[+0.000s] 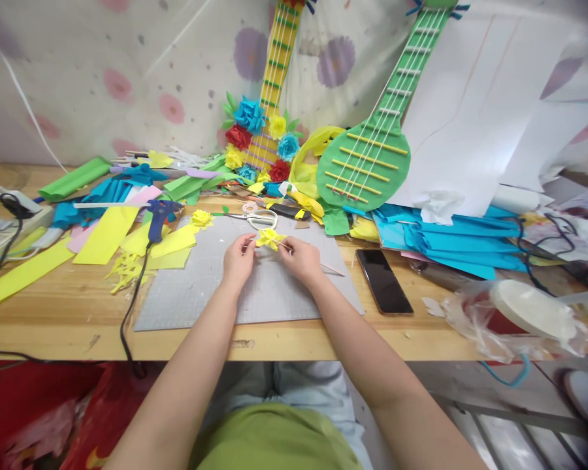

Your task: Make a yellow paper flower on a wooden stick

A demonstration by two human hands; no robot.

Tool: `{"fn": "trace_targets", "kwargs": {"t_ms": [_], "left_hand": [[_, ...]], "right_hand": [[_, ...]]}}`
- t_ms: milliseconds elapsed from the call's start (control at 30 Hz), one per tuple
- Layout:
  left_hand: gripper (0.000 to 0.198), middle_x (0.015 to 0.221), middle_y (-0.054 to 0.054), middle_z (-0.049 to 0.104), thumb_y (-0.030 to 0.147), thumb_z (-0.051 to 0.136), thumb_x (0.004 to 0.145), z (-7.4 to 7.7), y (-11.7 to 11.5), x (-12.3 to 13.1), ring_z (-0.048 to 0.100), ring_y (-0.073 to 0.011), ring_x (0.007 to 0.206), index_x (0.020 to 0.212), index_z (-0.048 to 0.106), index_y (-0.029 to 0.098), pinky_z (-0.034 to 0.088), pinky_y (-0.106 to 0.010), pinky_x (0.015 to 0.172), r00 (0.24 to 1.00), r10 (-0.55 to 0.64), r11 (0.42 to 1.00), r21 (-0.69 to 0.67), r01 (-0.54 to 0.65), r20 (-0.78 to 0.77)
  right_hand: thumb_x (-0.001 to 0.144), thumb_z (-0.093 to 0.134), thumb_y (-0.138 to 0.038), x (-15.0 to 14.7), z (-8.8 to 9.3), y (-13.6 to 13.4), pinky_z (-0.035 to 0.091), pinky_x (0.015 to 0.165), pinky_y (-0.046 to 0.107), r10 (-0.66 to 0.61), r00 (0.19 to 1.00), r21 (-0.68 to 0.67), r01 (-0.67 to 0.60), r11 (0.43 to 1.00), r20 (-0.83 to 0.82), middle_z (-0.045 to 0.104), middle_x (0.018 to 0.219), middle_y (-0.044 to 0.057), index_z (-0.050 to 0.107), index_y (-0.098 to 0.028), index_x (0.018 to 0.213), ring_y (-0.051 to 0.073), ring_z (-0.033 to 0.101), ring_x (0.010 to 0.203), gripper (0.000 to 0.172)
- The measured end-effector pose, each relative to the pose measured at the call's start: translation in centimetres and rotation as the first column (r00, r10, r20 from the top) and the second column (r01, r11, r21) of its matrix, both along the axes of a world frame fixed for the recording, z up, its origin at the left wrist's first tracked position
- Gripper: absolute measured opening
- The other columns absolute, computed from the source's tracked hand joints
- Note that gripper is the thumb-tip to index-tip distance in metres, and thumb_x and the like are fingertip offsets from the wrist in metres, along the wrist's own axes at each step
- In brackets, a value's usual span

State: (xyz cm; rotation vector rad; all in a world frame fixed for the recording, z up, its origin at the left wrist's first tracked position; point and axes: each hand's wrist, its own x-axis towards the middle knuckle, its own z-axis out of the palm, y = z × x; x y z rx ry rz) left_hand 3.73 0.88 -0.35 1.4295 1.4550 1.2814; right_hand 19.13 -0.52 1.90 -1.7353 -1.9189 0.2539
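A small yellow paper flower (269, 239) is between my hands, above the grey cutting mat (186, 303). My left hand (240, 258) is closed, its fingertips pinching the flower's left side. My right hand (301, 258) is closed around a thin wooden stick (334, 269). The stick's near end reaches the flower's petals, and its other end sticks out to the right past the hand. Just beyond the hands lie white-handled scissors (262, 220). Another yellow paper flower (202, 219) rests at the mat's upper left.
A blue glue gun (157, 219) lies left among yellow paper strips (106, 235), its cord hanging over the table edge. A phone (383, 281) lies right of the mat. Behind stand a green paper lute (365, 166) and a yellow one (277, 72) with flowers. Blue paper (451, 238) is stacked at right.
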Motion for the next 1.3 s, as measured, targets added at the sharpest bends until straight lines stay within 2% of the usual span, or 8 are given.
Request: {"fn": "trace_targets", "kwargs": {"t_ms": [267, 400, 767, 867, 933, 1000, 1100, 1300], "left_hand": [[0.033, 0.088, -0.004, 0.061, 0.027, 0.055, 0.070, 0.1, -0.1, 0.2, 0.056, -0.0077, 0.059, 0.102, 0.056, 0.018, 0.043, -0.019, 0.050, 0.999, 0.017, 0.997, 0.075, -0.020, 0.032], [0.046, 0.096, -0.004, 0.059, 0.022, 0.062, 0.062, 0.0, -0.2, 0.5, 0.056, -0.0069, 0.064, 0.108, 0.053, 0.021, 0.041, -0.016, 0.049, 0.999, -0.039, 0.991, 0.125, 0.040, -0.010], [0.038, 0.092, -0.002, 0.059, 0.021, 0.057, 0.068, -0.3, -0.1, 0.8, 0.056, -0.0072, 0.064, 0.106, 0.051, 0.020, 0.041, -0.016, 0.049, 0.994, -0.112, 0.987, 0.111, 0.112, -0.012], [0.037, 0.094, -0.003, 0.057, 0.021, 0.054, 0.069, 0.1, -0.4, 0.7, 0.055, -0.0081, 0.068, 0.106, 0.049, 0.020, 0.043, -0.018, 0.052, 0.996, -0.002, 0.990, 0.141, 0.015, -0.090], [0.034, 0.096, -0.005, 0.054, 0.021, 0.055, 0.068, 0.5, -0.9, 0.7, 0.053, -0.0092, 0.072, 0.102, 0.049, 0.019, 0.043, -0.019, 0.055, 0.971, 0.137, 0.965, 0.247, -0.086, -0.195], [0.028, 0.093, -0.004, 0.053, 0.022, 0.054, 0.069, 0.8, -1.4, 1.0, 0.051, -0.0098, 0.072, 0.097, 0.050, 0.018, 0.042, -0.020, 0.059, 0.929, 0.202, 0.930, 0.357, -0.083, -0.311], [0.028, 0.086, -0.002, 0.054, 0.026, 0.055, 0.071, 1.0, -1.9, 1.9, 0.051, -0.0099, 0.066, 0.098, 0.048, 0.020, 0.040, -0.022, 0.061, 0.878, 0.132, 0.934, 0.355, 0.046, -0.460], [0.031, 0.087, 0.000, 0.058, 0.025, 0.054, 0.072, 0.8, -1.5, 2.6, 0.055, -0.0106, 0.064, 0.102, 0.045, 0.023, 0.038, -0.023, 0.061, 0.880, 0.107, 0.977, 0.212, -0.007, -0.462]], "right_hand": [[0.078, 0.045, -0.036, 0.6, 0.2, 0.1, 0.030, 0.057, 0.021, -0.015, 1.000, -0.027, 0.015, 1.000, -0.017, 0.065, 0.075, -0.002, 0.061, -0.023, 0.079, 0.012, 0.055, 0.067, 0.021], [0.077, 0.044, -0.036, 1.0, 0.3, 0.3, 0.031, 0.057, 0.020, 0.046, 0.991, -0.036, -0.051, 0.998, -0.122, 0.064, 0.072, -0.002, 0.061, -0.021, 0.075, 0.010, 0.053, 0.064, 0.022], [0.075, 0.045, -0.037, 1.8, 1.2, 0.3, 0.030, 0.053, 0.019, 0.165, 0.934, -0.115, -0.210, 0.971, -0.317, 0.057, 0.060, -0.002, 0.060, -0.017, 0.068, 0.008, 0.046, 0.056, 0.026], [0.076, 0.045, -0.037, 1.7, 1.2, 0.3, 0.031, 0.053, 0.019, 0.138, 0.946, -0.102, -0.174, 0.979, -0.292, 0.059, 0.062, -0.002, 0.060, -0.018, 0.069, 0.009, 0.048, 0.057, 0.025], [0.076, 0.045, -0.037, 1.5, 1.0, 0.3, 0.031, 0.054, 0.019, 0.091, 0.961, -0.094, -0.118, 0.989, -0.260, 0.060, 0.064, -0.002, 0.060, -0.019, 0.070, 0.009, 0.049, 0.059, 0.025], [0.076, 0.045, -0.038, 1.2, 0.8, 0.4, 0.031, 0.054, 0.019, 0.037, 0.974, -0.089, -0.059, 0.994, -0.225, 0.061, 0.066, -0.002, 0.061, -0.020, 0.071, 0.009, 0.050, 0.060, 0.024], [0.077, 0.045, -0.038, 0.7, 0.5, 0.5, 0.031, 0.054, 0.020, -0.001, 0.982, -0.092, -0.016, 0.996, -0.187, 0.063, 0.069, -0.003, 0.061, -0.022, 0.075, 0.010, 0.052, 0.061, 0.023], [0.077, 0.045, -0.039, 0.5, -0.1, 0.6, 0.030, 0.054, 0.020, 0.046, 0.991, -0.103, -0.059, 0.993, -0.123, 0.063, 0.069, -0.003, 0.061, -0.022, 0.073, 0.010, 0.052, 0.061, 0.023]]}}
